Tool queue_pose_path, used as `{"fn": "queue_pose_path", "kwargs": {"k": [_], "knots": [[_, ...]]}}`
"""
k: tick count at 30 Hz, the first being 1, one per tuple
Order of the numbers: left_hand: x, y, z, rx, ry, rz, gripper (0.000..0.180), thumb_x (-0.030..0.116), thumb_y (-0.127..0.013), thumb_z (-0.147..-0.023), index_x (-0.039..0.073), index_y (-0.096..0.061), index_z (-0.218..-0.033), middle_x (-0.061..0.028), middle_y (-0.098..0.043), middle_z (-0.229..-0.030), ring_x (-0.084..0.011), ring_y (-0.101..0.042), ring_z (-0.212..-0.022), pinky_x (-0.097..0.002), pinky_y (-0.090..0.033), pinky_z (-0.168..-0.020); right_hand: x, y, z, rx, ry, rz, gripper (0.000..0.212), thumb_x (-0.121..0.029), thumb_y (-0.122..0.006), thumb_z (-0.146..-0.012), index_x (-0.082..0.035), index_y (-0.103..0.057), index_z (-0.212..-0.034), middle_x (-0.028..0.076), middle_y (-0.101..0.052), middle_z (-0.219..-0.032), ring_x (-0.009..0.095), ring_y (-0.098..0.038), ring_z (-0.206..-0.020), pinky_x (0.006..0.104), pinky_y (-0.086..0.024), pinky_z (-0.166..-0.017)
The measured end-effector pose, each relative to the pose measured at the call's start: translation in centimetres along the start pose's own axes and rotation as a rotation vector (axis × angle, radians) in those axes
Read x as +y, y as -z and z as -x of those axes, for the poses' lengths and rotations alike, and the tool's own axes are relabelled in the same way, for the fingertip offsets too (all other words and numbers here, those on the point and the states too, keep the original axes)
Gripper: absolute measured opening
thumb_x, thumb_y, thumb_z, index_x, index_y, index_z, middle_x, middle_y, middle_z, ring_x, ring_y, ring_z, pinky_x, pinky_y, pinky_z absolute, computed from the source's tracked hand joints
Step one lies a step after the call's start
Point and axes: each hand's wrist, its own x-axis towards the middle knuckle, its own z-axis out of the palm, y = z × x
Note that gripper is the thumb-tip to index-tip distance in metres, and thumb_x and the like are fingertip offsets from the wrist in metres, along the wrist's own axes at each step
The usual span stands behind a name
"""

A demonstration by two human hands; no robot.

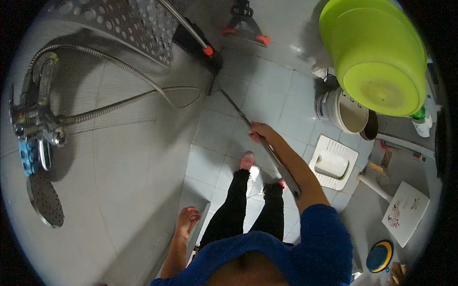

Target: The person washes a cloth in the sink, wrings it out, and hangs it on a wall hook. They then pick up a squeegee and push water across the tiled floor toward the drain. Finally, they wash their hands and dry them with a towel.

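My right hand (pixel 260 132) is wrapped round a long grey pole (pixel 281 164), which slants from beside my right forearm down toward the foot of the wall. Its far end is thin and dark near the floor corner; what is fixed there, if anything, I cannot make out. My left hand (pixel 187 221) hangs low by the left wall, its fingers loosely bent and apart, nothing seen in them. Below, my pink shoes (pixel 246 161) stand on the pale tiled floor (pixel 265 76).
A shower head (pixel 45 200), tap (pixel 38 121) and looping metal hose (pixel 102 56) are on the left wall. Black-and-orange tool heads (pixel 245 35) lie at the far end. To the right are a green basin (pixel 381 86), white bucket (pixel 352 112), squat toilet (pixel 332 164) and white cistern (pixel 405 214).
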Motion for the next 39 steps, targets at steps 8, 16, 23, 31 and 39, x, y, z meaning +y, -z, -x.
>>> {"fn": "queue_pose_path", "kwargs": {"k": [8, 16, 23, 31, 39], "knots": [[-0.4, 1.6, -2.2, -0.027, 0.095, 0.016, 0.019, 0.011, -0.049, -0.079, 0.004, -0.047, -0.096, -0.0080, -0.055, -0.077, -0.0164, -0.055, -0.067, -0.0273, -0.047, -0.063, -2.3, 1.3, 13.0, 0.366, -0.005, 0.220, 0.047, -0.011, -0.048, -0.081, -0.006, -0.033, -0.125, 0.005, -0.046, -0.051, 0.010, -0.042, -0.035, 0.0229, -0.034, -0.031], [2.1, -2.2, -2.2, -0.021, 0.093, 0.002, 0.015, 0.010, -0.046, -0.082, 0.005, -0.049, -0.095, -0.0086, -0.057, -0.078, -0.0185, -0.057, -0.066, -0.0306, -0.049, -0.065, -10.1, 2.4, -2.7, 0.084, -0.031, 0.334, 0.035, -0.021, -0.048, -0.082, -0.015, -0.041, -0.116, 0.005, -0.045, -0.055, 0.010, -0.038, -0.039, 0.0235, -0.032, -0.032], [1.7, 0.2, -1.3, 0.104, 0.069, 0.128, 0.014, 0.008, -0.048, -0.080, 0.002, -0.048, -0.093, -0.0099, -0.055, -0.075, -0.0178, -0.055, -0.062, -0.0293, -0.047, -0.061, -7.3, 3.1, 0.1, 0.286, -0.092, 0.202, 0.020, -0.030, -0.043, -0.085, -0.011, -0.046, -0.092, 0.006, -0.044, -0.050, 0.013, -0.040, -0.036, 0.0274, -0.033, -0.030], [3.2, -2.0, -3.7, -0.082, 0.070, 0.087, 0.016, 0.008, -0.048, -0.079, 0.003, -0.047, -0.095, -0.0099, -0.055, -0.077, -0.0185, -0.055, -0.062, -0.0317, -0.047, -0.064, -8.2, 5.5, -8.6, 0.172, 0.124, 0.323, 0.018, -0.023, -0.044, -0.085, -0.011, -0.047, -0.098, 0.005, -0.047, -0.054, 0.013, -0.043, -0.038, 0.0291, -0.035, -0.032], [2.1, -0.7, -3.6, -0.102, 0.035, 0.131, 0.017, 0.010, -0.049, -0.080, 0.005, -0.046, -0.096, -0.0086, -0.056, -0.081, -0.0178, -0.055, -0.067, -0.0301, -0.046, -0.064, -3.3, 1.9, 6.3, 0.386, 0.011, 0.225, 0.044, -0.022, -0.044, -0.086, -0.012, -0.030, -0.126, 0.005, -0.044, -0.048, 0.012, -0.041, -0.034, 0.0263, -0.032, -0.031]]}}
